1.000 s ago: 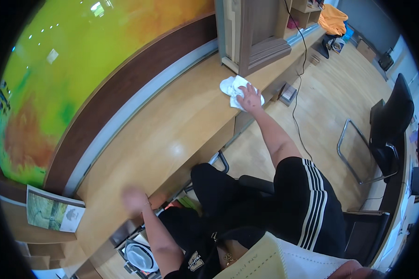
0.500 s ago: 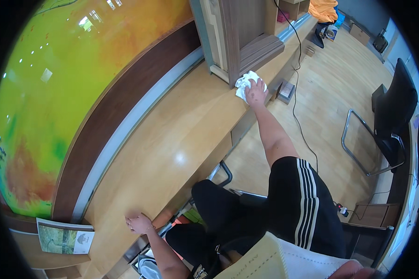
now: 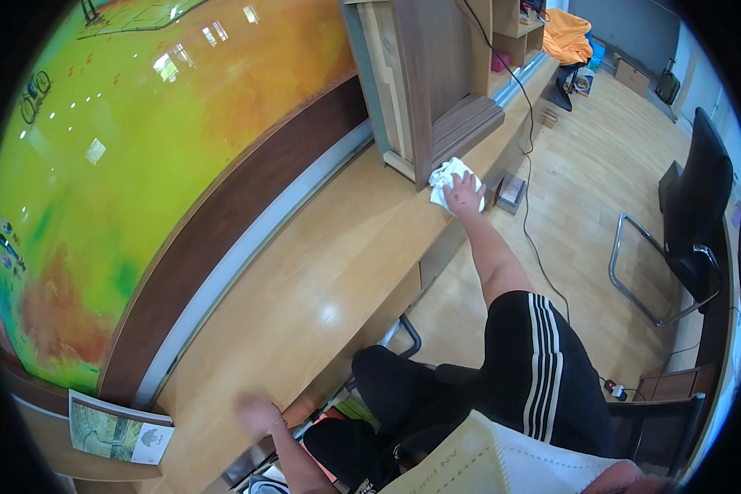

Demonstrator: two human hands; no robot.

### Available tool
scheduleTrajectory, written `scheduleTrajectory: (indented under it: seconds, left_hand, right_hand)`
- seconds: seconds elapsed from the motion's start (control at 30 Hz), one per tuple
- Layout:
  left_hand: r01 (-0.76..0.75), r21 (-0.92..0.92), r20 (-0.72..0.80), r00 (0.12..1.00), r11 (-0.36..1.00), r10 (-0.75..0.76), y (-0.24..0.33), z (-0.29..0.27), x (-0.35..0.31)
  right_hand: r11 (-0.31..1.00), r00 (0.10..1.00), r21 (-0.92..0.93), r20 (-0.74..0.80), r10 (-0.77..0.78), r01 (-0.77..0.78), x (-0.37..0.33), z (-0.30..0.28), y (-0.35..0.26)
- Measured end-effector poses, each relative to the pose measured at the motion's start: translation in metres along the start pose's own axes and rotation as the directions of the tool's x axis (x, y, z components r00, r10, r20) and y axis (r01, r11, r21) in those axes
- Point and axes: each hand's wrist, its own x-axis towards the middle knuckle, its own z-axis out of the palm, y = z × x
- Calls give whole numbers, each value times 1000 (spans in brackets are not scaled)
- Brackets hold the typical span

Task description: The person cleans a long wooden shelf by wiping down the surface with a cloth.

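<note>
A crumpled white cloth [image 3: 445, 174] lies on the long wooden desk [image 3: 296, 263], beside the lower corner of a brown wooden cabinet piece [image 3: 424, 123]. My right hand [image 3: 464, 193] rests on the cloth with fingers spread over it, pressing it to the desktop near the front edge. My right arm reaches far forward, in a black sleeve with white stripes. Closer to my body, my left hand [image 3: 257, 414] is at the desk's near end, by its front edge. Motion smears its fingers, and no object shows in it.
A calendar-like printed sheet [image 3: 122, 428] stands at the lower left. A glossy painted panel [image 3: 181, 140] rises behind the desk. Black cable [image 3: 528, 189] hangs past the desk onto the floor. At right is a black chair [image 3: 696, 206]; orange fabric [image 3: 566, 37] lies far back.
The whole view has shifted, so the scene sits lower and slightly right. My right hand stays on the cloth by the cabinet corner. My left hand has become more blurred.
</note>
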Motion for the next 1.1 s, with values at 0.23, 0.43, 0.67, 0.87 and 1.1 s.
scheduleTrajectory:
  seconds: [0.23, 0.43, 0.67, 0.87, 1.1]
  left_hand:
    - [-23, 13, -37, 999, 1000, 23, 1, 9, 1]
    - [-77, 75, -57, 995, 994, 82, -2, 8, 0]
    - [-391, 13, -44, 919, 920, 391, -44, 2, 16]
    - [-417, -15, -96, 905, 909, 414, -49, 10, 16]
    - [-390, -12, -82, 918, 921, 388, -46, 5, 14]
  right_hand:
    - [986, 987, -55, 13, -160, 160, -48, 0, -20]
    - [946, 946, 67, 51, -321, 317, -126, -11, -60]
    - [906, 901, 94, 104, -422, 414, -160, -24, -85]
    - [902, 892, 85, 138, -431, 423, -149, -24, -95]
    - [872, 861, 123, 145, -488, 473, -121, -16, -115]
